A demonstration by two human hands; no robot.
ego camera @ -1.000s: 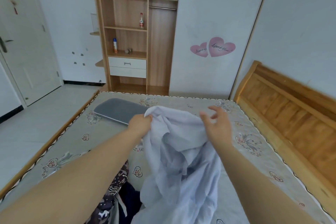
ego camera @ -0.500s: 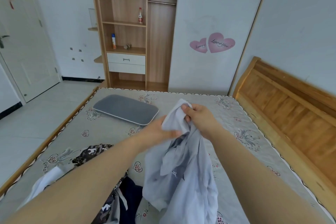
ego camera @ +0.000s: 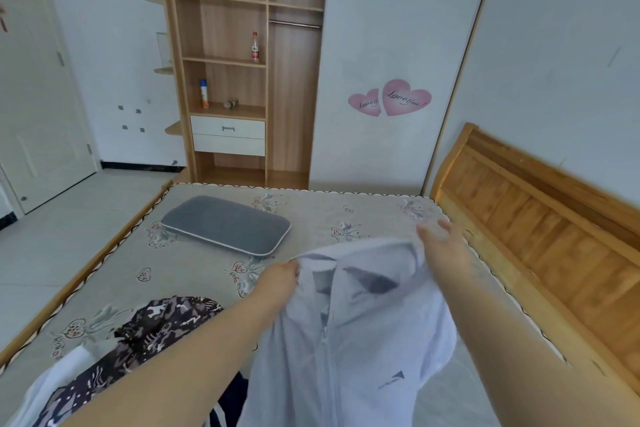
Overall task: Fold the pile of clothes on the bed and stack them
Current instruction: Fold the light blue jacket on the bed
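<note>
A pale lilac zip-up jacket [ego camera: 349, 333] hangs spread in the air in front of me, zip and collar facing me. My left hand [ego camera: 278, 282] grips its left shoulder at the collar. My right hand [ego camera: 440, 244] holds the right shoulder, thumb under the cloth and fingers stretched forward. Low on the left, the pile of clothes [ego camera: 138, 340] lies on the bed: a dark patterned garment, something white beneath it, and a navy piece partly hidden behind my left forearm.
The patterned mattress [ego camera: 194, 263] stretches ahead, with a grey pillow [ego camera: 225, 224] at its far middle. A wooden headboard [ego camera: 540, 229] runs along the right. Beyond the bed stand an open wooden wardrobe [ego camera: 242, 62] and a door [ego camera: 38, 114] at left.
My hands have moved apart from the bunched collar, spreading the jacket wide by its shoulders. The garment now hangs flat with the zip showing.
</note>
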